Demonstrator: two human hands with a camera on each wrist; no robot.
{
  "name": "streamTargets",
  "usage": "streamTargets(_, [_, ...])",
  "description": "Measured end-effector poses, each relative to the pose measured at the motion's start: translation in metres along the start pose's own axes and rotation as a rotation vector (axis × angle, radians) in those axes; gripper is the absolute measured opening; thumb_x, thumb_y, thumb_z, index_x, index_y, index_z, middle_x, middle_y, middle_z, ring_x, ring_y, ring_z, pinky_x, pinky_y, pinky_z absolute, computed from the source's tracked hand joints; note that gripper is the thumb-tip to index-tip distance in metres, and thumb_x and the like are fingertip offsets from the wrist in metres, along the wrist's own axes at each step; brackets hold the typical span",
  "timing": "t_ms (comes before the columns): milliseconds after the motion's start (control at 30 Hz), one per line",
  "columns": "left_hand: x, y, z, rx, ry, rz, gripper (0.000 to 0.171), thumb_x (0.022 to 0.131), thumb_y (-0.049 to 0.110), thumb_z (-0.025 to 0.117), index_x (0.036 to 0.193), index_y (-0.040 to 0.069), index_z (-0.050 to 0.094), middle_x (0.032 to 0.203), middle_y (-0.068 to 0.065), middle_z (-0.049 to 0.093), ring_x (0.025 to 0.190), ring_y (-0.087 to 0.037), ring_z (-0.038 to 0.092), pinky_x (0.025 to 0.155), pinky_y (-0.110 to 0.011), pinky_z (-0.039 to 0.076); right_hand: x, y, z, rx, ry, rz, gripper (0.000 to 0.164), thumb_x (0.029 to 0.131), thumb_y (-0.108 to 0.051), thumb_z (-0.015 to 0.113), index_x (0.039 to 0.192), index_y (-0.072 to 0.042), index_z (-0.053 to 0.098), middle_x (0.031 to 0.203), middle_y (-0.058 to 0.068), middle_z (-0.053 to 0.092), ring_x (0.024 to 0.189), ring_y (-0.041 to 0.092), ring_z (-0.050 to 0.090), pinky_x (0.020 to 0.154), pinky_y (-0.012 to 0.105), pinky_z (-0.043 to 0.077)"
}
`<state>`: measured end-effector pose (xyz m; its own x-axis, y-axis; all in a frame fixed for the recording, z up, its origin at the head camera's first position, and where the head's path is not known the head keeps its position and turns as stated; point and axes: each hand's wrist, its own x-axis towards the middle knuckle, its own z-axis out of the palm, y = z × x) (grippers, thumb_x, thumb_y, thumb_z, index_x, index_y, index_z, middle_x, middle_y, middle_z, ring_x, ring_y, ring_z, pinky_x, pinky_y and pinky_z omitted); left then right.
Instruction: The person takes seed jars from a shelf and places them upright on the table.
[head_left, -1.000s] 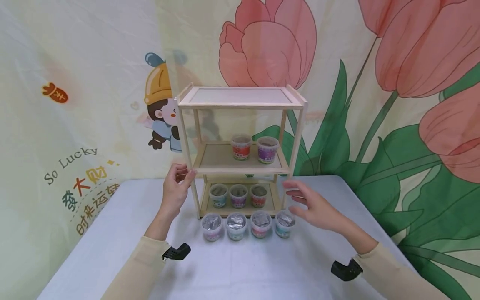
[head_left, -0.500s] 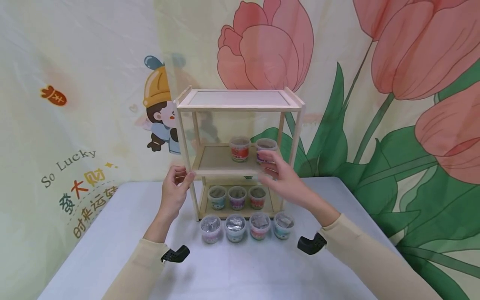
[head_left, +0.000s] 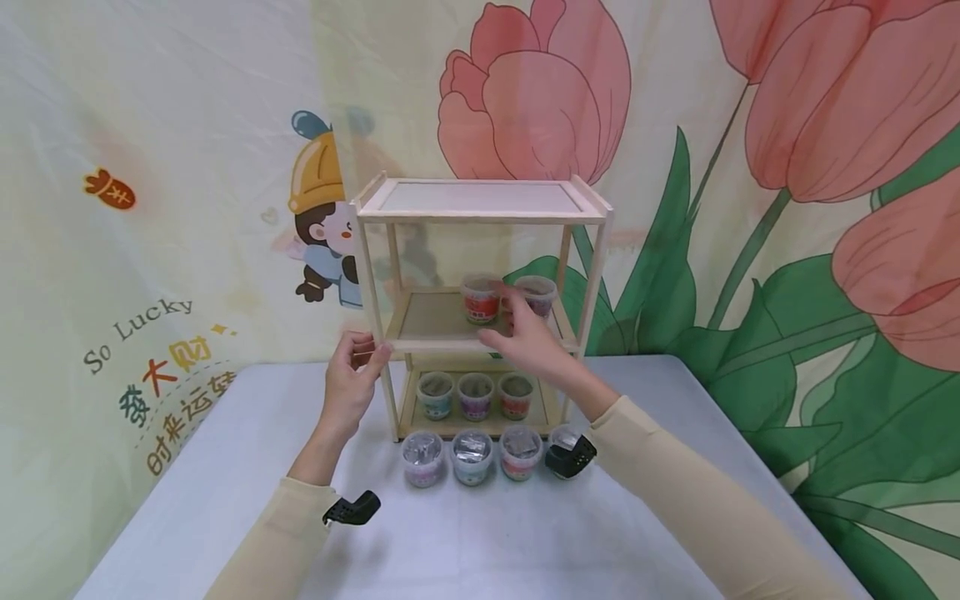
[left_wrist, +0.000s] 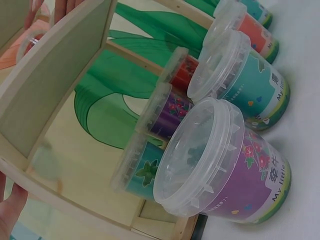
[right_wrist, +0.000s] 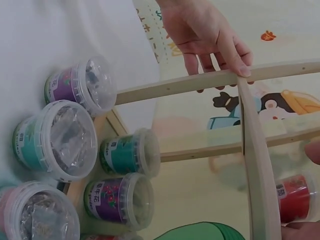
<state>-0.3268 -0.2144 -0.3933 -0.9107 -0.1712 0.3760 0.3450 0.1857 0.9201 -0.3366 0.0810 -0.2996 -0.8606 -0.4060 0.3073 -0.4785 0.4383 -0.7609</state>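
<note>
One red cup (head_left: 480,310) stands on the middle shelf (head_left: 431,313), the right hand (head_left: 529,340) at its four o'clock, grip apart, contact unclear, partly hiding a purple cup (head_left: 542,293). The left hand (head_left: 348,385) pinches the rack's eight-o'clock post (head_left: 368,279).

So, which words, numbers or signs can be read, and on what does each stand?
"So Lucky": wall cloth.
"發大财": same cloth.
"时来运转": same cloth.
"My little": purple cup on the table.
"牵牛": same purple cup.
"My": teal cup beside it, rest unclear.
Print on other cups and mark on red pouch: too small or blurred.
</note>
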Motion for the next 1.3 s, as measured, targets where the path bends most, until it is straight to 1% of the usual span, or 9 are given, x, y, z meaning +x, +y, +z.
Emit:
streamTargets(133, [0.000,0.002,-0.001,-0.004,-0.001,0.006,0.043,0.105,0.032,0.070,0.134,0.005,0.054,0.129,-0.011,0.057,0.114,-0.020,0.053,0.087,-0.021,0.051,0.011,-0.003,0.005,-0.072,0.011,0.047,0.084,0.104,-0.027,0.068,0.170,-0.020,0.017,0.166,0.020,0.036,0.147,0.040,0.047,0.115,0.055,0.045])
streamTargets(267, [-0.001,0.002,-0.001,-0.002,0.001,0.011,0.043,0.105,0.032,0.070,0.134,0.005,0.054,0.128,-0.011,0.057,0.113,-0.020,0.053,0.086,-0.021,0.051,0.024,-0.006,0.012,-0.095,0.033,0.070,0.085,0.102,-0.025,0.067,0.170,-0.023,0.017,0.161,0.019,0.043,0.136,0.037,0.058,0.105,0.054,0.051])
streamTargets(433, [0.000,0.004,-0.001,-0.004,0.004,0.025,0.041,0.105,0.031,0.070,0.132,0.004,0.055,0.127,-0.011,0.057,0.112,-0.020,0.054,0.086,-0.022,0.051,0.040,-0.004,0.019,-0.118,0.067,0.067,0.082,0.099,-0.019,0.065,0.169,-0.020,0.021,0.154,0.021,0.047,0.129,0.034,0.059,0.101,0.050,0.053])
streamTargets(567, [0.001,0.005,0.000,-0.007,0.003,0.029,0.041,0.105,0.030,0.070,0.133,0.004,0.055,0.127,-0.012,0.057,0.112,-0.020,0.054,0.085,-0.021,0.051,0.046,-0.002,0.022,-0.149,0.096,0.053,0.076,0.099,-0.015,0.064,0.166,-0.018,0.028,0.149,0.023,0.050,0.128,0.036,0.057,0.103,0.050,0.052])
streamTargets(767, [0.001,0.005,0.000,-0.001,0.003,0.025,0.041,0.105,0.031,0.070,0.132,0.004,0.055,0.127,-0.012,0.057,0.112,-0.020,0.054,0.085,-0.021,0.051,0.049,0.002,0.026,-0.177,0.120,-0.041,0.061,0.104,-0.011,0.065,0.159,-0.013,0.039,0.144,0.024,0.056,0.129,0.037,0.058,0.105,0.049,0.052])
streamTargets(967, [0.000,0.004,0.000,0.005,0.000,0.025,0.042,0.105,0.032,0.069,0.132,0.004,0.055,0.126,-0.013,0.057,0.112,-0.021,0.054,0.086,-0.021,0.051,0.047,0.008,0.029,-0.210,0.154,-0.112,0.054,0.104,-0.015,0.069,0.154,-0.014,0.049,0.148,0.016,0.058,0.134,0.034,0.058,0.110,0.048,0.049])
streamTargets(1033, [-0.001,0.003,-0.001,0.002,0.001,0.017,0.042,0.105,0.032,0.070,0.132,0.004,0.055,0.127,-0.013,0.057,0.112,-0.021,0.054,0.086,-0.021,0.051,0.046,0.008,0.029,-0.212,0.156,-0.140,0.053,0.104,-0.017,0.071,0.153,-0.015,0.051,0.148,0.014,0.059,0.133,0.032,0.059,0.109,0.047,0.050])
streamTargets(1133, [-0.001,0.003,-0.001,0.004,0.001,0.005,0.042,0.105,0.031,0.070,0.134,0.005,0.054,0.128,-0.012,0.057,0.112,-0.020,0.054,0.087,-0.021,0.051,0.041,0.006,0.030,-0.201,0.153,-0.192,0.053,0.103,-0.019,0.073,0.152,-0.017,0.053,0.146,0.012,0.062,0.124,0.029,0.064,0.101,0.044,0.054])
streamTargets(1300, [0.000,0.002,-0.001,0.004,0.004,0.007,0.042,0.105,0.032,0.070,0.133,0.004,0.055,0.128,-0.012,0.058,0.112,-0.020,0.054,0.087,-0.021,0.051,0.023,-0.006,0.028,-0.160,0.114,-0.296,0.055,0.101,-0.011,0.074,0.152,-0.014,0.053,0.141,0.014,0.063,0.122,0.027,0.066,0.097,0.037,0.058])
